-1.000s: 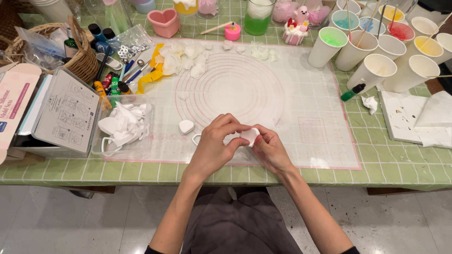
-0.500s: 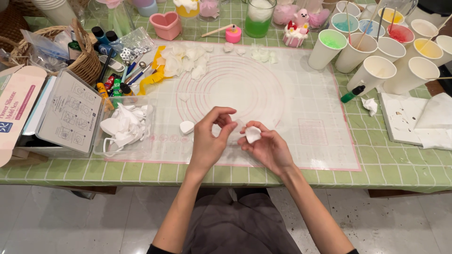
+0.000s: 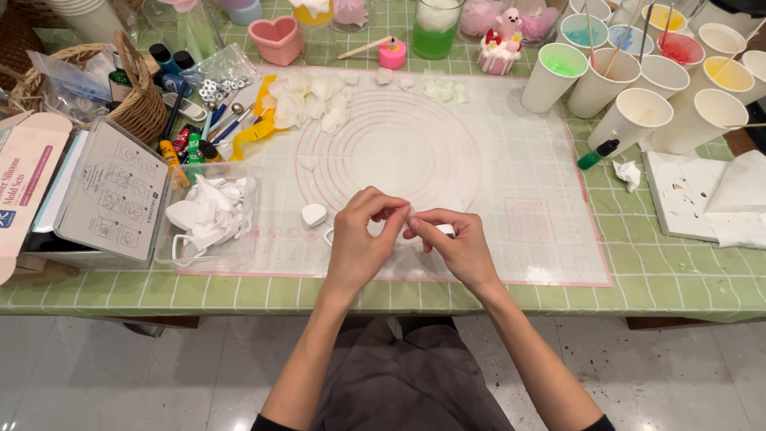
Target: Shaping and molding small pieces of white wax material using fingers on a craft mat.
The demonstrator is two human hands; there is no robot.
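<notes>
Head camera looks straight down on a green tiled table (image 3: 686,287) covered by a clear baking mat (image 3: 495,199) printed with rings. Both hands meet over the near edge of the mat, below the rings. The left hand (image 3: 359,247) is curled, its thumb and forefinger pinched together at a small white piece (image 3: 411,214), and the right hand (image 3: 455,243) pinches the same piece from the other side, so the fingertips of the two hands touch. A further bit of white (image 3: 447,230) shows in the right hand's curled fingers; whether it belongs to the same piece I cannot tell. Neither hand is spread open.

Just left of the left hand, on the mat, lies a small white heart shape (image 3: 313,214). Further left, at the mat's left edge, a clear tray (image 3: 203,247) holds a pile of white cutters. Beyond that sits an open plastic case (image 3: 108,195) with a printed sheet, and behind it a wicker basket (image 3: 132,108). At the far side of the mat white petals (image 3: 315,100) are heaped, with a pink heart mould (image 3: 278,38) behind them. To the right of the mat stand paper cups (image 3: 630,120) of coloured paint, and a small green bottle (image 3: 597,154) lies beside them.
</notes>
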